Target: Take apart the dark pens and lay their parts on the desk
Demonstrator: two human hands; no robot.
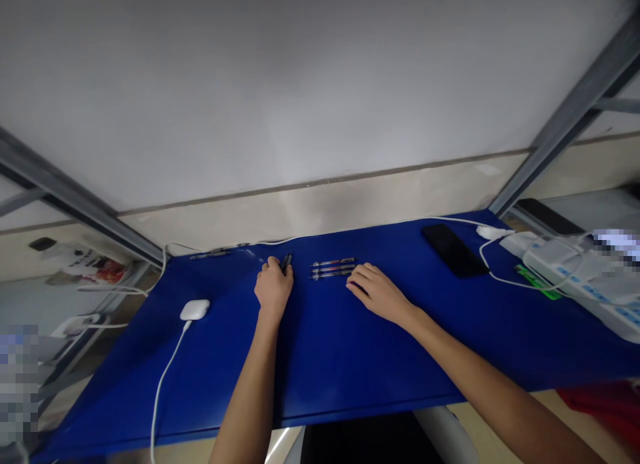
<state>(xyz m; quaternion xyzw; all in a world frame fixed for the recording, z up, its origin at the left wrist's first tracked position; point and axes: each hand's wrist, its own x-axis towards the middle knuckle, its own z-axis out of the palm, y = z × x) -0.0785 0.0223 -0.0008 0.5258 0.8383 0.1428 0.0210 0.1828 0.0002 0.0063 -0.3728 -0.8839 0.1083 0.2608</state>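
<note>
My left hand [274,285] is closed around a dark pen [287,261], whose end sticks out past the fingers; whether more than one pen is in the grip I cannot tell. To its right, three clear-barrelled pens [331,270] with dark ends lie side by side on the blue desk [320,344]. My right hand [377,291] rests at their right ends, palm down, with the fingers loosely bent and the thumb apart from them. Its fingertips are at or close to the dark ends of the pens. Another pen [213,253] lies at the back left, near the wall.
A white earphone case [195,309] with a cable sits at the left. A black phone [454,251] lies at the right, near a white power strip [565,267], tangled cables and a green object [539,283]. Grey metal posts [520,177] flank the desk; the wall [320,117] stands behind.
</note>
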